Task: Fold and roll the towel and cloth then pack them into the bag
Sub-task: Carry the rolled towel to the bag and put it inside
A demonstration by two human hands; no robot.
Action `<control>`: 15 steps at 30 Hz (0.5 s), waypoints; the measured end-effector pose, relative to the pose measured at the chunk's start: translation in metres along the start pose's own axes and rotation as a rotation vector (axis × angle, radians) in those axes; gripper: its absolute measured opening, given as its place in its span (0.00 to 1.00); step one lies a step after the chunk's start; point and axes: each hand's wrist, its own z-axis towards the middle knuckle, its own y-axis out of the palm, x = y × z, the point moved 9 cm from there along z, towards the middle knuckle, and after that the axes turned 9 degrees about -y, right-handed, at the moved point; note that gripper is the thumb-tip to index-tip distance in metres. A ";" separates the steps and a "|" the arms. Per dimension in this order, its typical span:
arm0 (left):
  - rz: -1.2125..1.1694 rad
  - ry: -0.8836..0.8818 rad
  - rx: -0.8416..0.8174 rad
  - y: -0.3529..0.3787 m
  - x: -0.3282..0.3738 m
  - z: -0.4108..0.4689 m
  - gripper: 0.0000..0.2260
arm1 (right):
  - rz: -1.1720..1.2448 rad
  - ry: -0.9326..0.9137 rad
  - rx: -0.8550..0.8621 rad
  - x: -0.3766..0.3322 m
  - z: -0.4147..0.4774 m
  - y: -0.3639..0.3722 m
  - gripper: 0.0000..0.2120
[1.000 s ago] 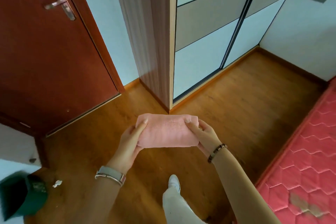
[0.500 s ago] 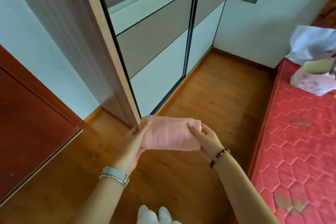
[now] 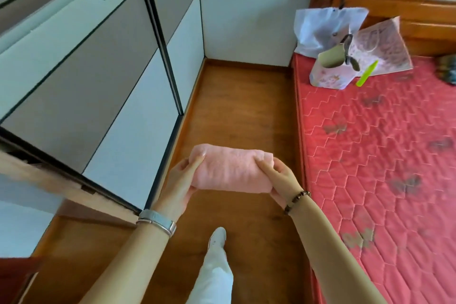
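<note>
Over the wooden floor, near centre: pink rolled towel clamped end to end, left hand on its left end, right hand on its right. Long axis runs left-right, level. Floral gift bag stands far right on the red mattress, mouth up, well apart; right hand is nearer.

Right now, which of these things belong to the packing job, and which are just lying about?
Part of the job:
- rolled pink towel, held at its ends by the left hand and right hand
- floral bag, lying open on the red mattress

Just lying about:
- green comb
- white plastic bag
- wardrobe
</note>
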 end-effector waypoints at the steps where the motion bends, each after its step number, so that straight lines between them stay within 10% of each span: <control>1: -0.034 0.020 -0.092 0.009 0.010 0.012 0.06 | 0.008 -0.003 0.017 -0.007 0.011 -0.003 0.30; 15: 0.083 0.102 -0.367 0.094 0.169 0.123 0.17 | 0.009 -0.048 0.195 -0.082 0.148 -0.030 0.24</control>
